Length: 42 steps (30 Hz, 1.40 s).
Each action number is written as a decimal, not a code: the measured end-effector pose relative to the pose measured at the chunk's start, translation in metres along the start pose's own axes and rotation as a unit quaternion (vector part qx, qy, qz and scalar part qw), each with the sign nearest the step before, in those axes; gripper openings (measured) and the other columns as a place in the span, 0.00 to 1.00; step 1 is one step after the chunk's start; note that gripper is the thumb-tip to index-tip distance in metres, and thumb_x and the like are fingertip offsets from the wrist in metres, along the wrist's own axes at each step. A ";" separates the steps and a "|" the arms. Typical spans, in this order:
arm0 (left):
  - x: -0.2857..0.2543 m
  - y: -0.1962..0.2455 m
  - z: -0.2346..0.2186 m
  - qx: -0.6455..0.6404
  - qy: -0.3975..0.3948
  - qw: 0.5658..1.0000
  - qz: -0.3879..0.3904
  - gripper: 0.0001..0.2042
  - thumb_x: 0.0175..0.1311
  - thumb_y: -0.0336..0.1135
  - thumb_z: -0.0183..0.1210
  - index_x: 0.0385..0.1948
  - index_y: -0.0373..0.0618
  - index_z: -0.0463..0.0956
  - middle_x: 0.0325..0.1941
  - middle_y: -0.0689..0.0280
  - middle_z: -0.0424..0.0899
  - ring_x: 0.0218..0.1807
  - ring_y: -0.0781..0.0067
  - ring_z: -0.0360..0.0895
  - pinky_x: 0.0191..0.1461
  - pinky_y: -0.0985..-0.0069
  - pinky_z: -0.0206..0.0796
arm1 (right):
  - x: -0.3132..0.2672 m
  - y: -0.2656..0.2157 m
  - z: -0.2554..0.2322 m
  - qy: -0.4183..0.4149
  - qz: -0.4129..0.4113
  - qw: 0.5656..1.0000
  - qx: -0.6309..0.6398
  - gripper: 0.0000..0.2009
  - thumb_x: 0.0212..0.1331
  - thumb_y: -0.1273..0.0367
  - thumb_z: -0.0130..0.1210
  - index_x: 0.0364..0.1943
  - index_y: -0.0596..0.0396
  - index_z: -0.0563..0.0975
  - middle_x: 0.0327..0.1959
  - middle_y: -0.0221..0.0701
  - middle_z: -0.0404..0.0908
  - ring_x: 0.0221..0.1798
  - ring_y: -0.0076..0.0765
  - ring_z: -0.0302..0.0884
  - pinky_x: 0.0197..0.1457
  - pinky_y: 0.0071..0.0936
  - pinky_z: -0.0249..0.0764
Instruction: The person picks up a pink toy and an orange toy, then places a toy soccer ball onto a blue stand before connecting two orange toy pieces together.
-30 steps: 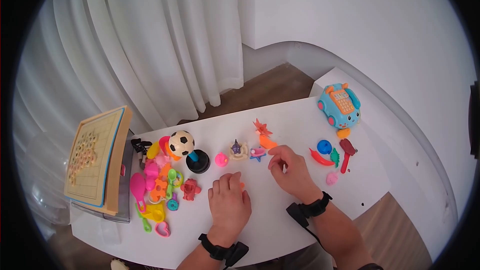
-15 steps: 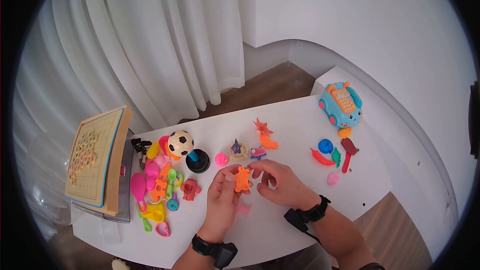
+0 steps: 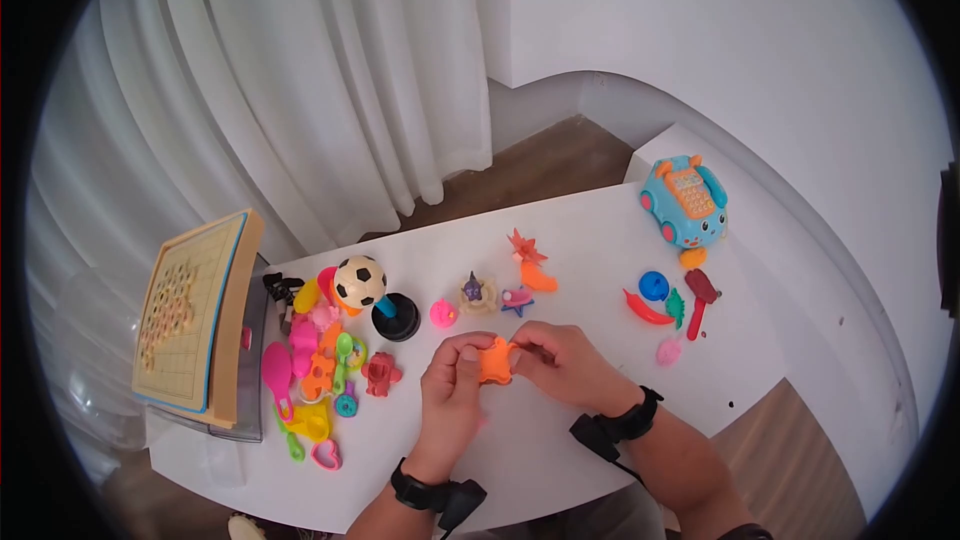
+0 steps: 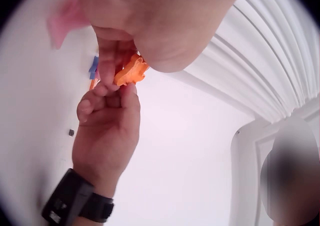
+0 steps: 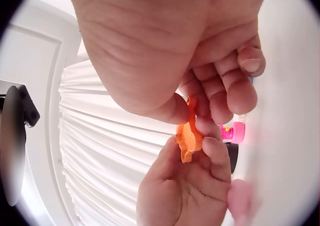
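Both hands hold one small orange animal-shaped toy mold (image 3: 495,361) above the white table. My left hand (image 3: 452,395) pinches its left side between thumb and fingers. At the opposite edge, my right hand (image 3: 563,364) pinches it with thumb and forefinger, the other fingers loosely curled. From the right wrist, the hollow side of the mold (image 5: 189,136) shows between the two sets of fingertips. A blurred pink toy (image 4: 69,20) lies on the table beneath the hands, mostly hidden in the head view.
To the left are a toy football (image 3: 360,282) on a black stand (image 3: 397,320), a pile of colourful toys, a red figure (image 3: 381,374) and a tilted board game (image 3: 190,315). Small toys lie ahead. A blue toy phone (image 3: 687,202), red chili (image 3: 648,308) and red-brown toy (image 3: 701,300) are at right.
The left hand has turned from palm-down on the table to holding up the orange mold. The right hand has moved left and now pinches the mold's other edge.
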<state>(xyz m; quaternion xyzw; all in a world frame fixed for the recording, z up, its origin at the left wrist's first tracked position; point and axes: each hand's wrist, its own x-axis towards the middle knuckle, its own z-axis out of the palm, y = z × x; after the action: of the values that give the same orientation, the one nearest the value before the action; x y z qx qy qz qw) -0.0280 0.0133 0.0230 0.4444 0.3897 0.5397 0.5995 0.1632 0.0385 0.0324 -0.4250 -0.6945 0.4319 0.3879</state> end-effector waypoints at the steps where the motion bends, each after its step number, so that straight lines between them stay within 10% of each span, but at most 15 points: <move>1: -0.002 0.000 0.000 0.056 0.003 0.998 0.021 0.14 0.87 0.38 0.46 0.56 0.38 0.76 0.53 0.61 0.84 0.50 0.74 0.83 0.57 0.72 0.78 | 0.000 -0.001 0.000 -0.003 0.000 1.000 0.003 0.07 0.70 0.71 0.60 0.45 0.60 0.80 0.27 0.26 0.80 0.29 0.17 0.71 0.34 0.20 0.69; 20: 0.001 -0.008 -0.001 0.314 0.116 0.906 0.260 0.12 0.68 0.18 0.55 0.49 0.40 0.79 0.41 0.59 0.83 0.40 0.67 0.83 0.45 0.74 0.75 | 0.005 0.007 0.003 0.057 0.085 0.995 0.007 0.06 0.67 0.73 0.59 0.35 0.61 0.76 0.24 0.23 0.74 0.27 0.14 0.63 0.30 0.20 0.62; 32: -0.003 -0.010 0.003 0.415 0.160 0.865 0.232 0.09 0.62 0.20 0.59 0.41 0.44 0.82 0.34 0.63 0.84 0.29 0.71 0.82 0.33 0.76 0.72 | 0.005 0.015 0.000 0.072 0.088 0.994 -0.002 0.07 0.67 0.71 0.58 0.34 0.61 0.77 0.22 0.28 0.74 0.27 0.18 0.67 0.31 0.25 0.66; 42: -0.013 0.011 0.002 0.663 0.065 0.724 0.181 0.26 0.53 0.35 0.67 0.58 0.48 0.77 0.53 0.58 0.77 0.42 0.51 0.84 0.39 0.57 0.78 | 0.004 0.030 0.005 0.135 -0.019 0.982 -0.132 0.08 0.64 0.65 0.59 0.32 0.54 0.78 0.26 0.37 0.83 0.29 0.52 0.80 0.34 0.43 0.75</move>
<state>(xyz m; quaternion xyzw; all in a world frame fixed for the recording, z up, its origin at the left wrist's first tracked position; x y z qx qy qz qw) -0.0308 0.0002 0.0336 0.7547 0.5981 0.2693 0.0164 0.1646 0.0483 0.0038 -0.5135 -0.6946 0.2672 0.4272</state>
